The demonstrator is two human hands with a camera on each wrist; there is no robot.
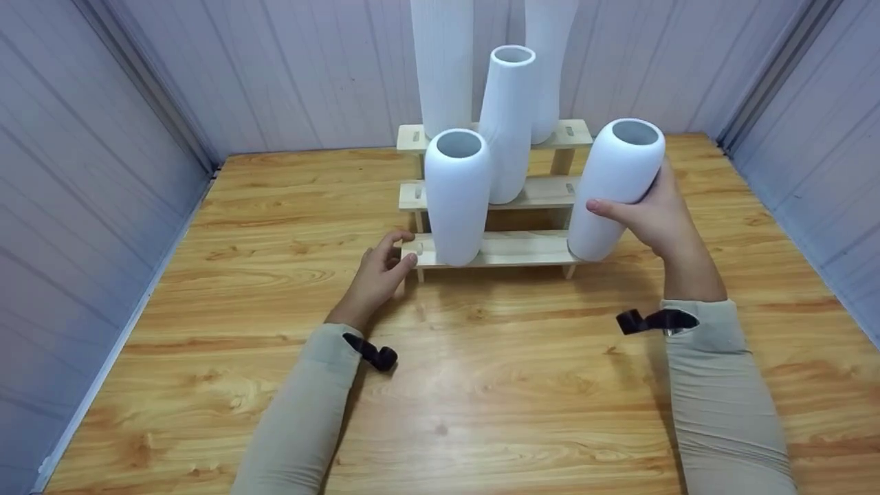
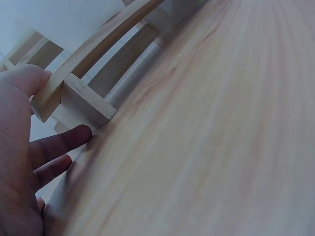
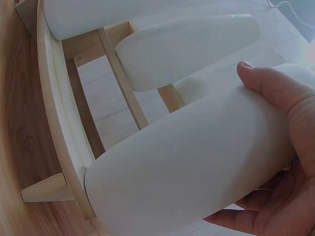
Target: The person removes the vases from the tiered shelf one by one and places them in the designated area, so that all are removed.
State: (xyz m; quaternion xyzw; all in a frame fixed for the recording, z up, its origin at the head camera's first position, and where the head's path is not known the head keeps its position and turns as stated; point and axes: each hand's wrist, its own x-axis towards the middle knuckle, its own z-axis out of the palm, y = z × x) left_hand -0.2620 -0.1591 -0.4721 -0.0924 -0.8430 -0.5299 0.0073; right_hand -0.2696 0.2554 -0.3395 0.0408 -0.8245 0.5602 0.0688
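Note:
My right hand (image 1: 663, 214) grips a smooth white vase (image 1: 608, 196), thumb on the near side and fingers behind it. The vase leans slightly, its base at the right end of the lowest step of a stepped wooden stand (image 1: 526, 249). In the right wrist view, that base (image 3: 123, 191) meets the step's edge. My left hand (image 1: 379, 275) pinches the left end of the same step; in the left wrist view its lower fingers (image 2: 64, 145) extend beside the stand's leg. A similar white vase (image 1: 458, 206) stands upright near the left of the lowest step.
On the middle step stands a narrower-necked white vase (image 1: 509, 130). Two taller white vases, one left (image 1: 443, 62) and one right (image 1: 548, 69), stand on the top step, their rims cut off. Pale panel walls (image 1: 309, 75) enclose the wood-grain table (image 1: 481, 385) at back and sides.

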